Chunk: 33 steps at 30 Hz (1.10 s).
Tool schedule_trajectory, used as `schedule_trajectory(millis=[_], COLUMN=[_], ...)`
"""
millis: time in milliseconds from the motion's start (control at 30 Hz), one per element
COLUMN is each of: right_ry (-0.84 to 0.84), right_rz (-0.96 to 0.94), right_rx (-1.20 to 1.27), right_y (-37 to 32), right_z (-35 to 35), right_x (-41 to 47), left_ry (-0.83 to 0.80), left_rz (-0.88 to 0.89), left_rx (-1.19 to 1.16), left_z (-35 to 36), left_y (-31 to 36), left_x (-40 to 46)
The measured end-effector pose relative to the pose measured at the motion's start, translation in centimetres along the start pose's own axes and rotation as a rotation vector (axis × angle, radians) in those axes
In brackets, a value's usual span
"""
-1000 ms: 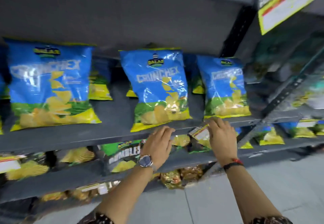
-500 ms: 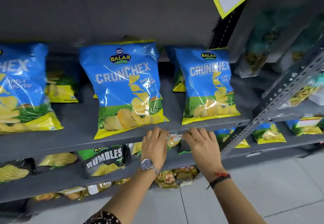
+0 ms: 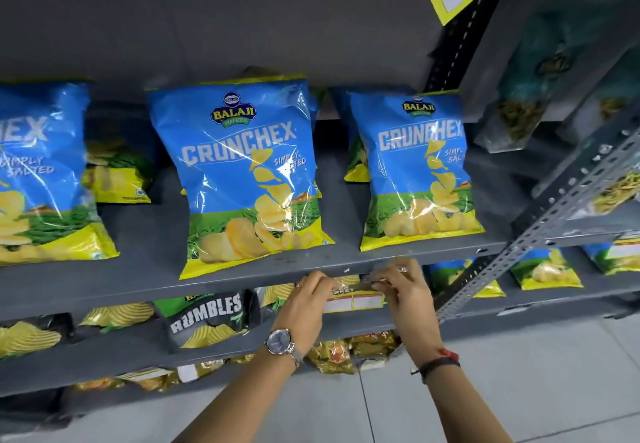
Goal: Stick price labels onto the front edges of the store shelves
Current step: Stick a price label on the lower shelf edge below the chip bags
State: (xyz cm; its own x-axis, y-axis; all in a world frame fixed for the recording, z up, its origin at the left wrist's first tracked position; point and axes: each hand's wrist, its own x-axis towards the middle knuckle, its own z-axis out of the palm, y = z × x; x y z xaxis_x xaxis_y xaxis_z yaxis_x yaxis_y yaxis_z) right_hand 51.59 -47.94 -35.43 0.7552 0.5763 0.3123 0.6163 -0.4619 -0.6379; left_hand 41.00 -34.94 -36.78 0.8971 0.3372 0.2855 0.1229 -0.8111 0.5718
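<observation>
Both hands hold the price label (image 3: 353, 300) just under the shelf edge (image 3: 242, 278). The left hand (image 3: 306, 304) and right hand (image 3: 403, 290) seem to pinch its ends. Next, press it flat on the edge.

Grey metal shelving (image 3: 242, 271) fills the view, tier above tier, its dark back panel (image 3: 207, 27) flat and unlit. At the right a perforated steel upright (image 3: 540, 234) slants across — a second rack (image 3: 588, 224) stands beyond it. Near and low, the floor (image 3: 519, 390) is pale grey tile with thin seams, evenly lit — no hard shadows.
</observation>
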Motion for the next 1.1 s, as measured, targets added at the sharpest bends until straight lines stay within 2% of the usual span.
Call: schedule_trajectory(millis=[67, 133, 400, 633, 900, 1100], right_ry=[0.039, 0.009, -0.015, 0.064, 0.073, 0.075], right_rz=[0.063, 0.116, 0.026, -0.015, -0.004, 0.005], right_rx=[0.021, 0.051, -0.201, -0.192, -0.165, -0.227], right_y=[0.3, 0.8, -0.6, -1.4, -1.5, -1.5], right_z=[0.3, 0.4, 0.2, -0.6, -0.7, -0.6], right_x=[0.1, 0.2, 0.8, 1.6, 2.0, 2.5], left_ry=[0.015, 0.027, 0.14, 0.21, 0.272, 0.293], left_rz=[-0.02, -0.031, -0.035, -0.004, -0.023, -0.12], left_rx=[-0.034, -0.046, -0.024, -0.041, -0.034, -0.07], left_z=[0.1, 0.1, -0.4, -1.2, -1.1, -1.4], left_y=[-0.3, -0.3, 0.3, 1.0, 1.3, 1.9], left_x=[0.1, 0.3, 0.8, 1.1, 1.6, 2.5])
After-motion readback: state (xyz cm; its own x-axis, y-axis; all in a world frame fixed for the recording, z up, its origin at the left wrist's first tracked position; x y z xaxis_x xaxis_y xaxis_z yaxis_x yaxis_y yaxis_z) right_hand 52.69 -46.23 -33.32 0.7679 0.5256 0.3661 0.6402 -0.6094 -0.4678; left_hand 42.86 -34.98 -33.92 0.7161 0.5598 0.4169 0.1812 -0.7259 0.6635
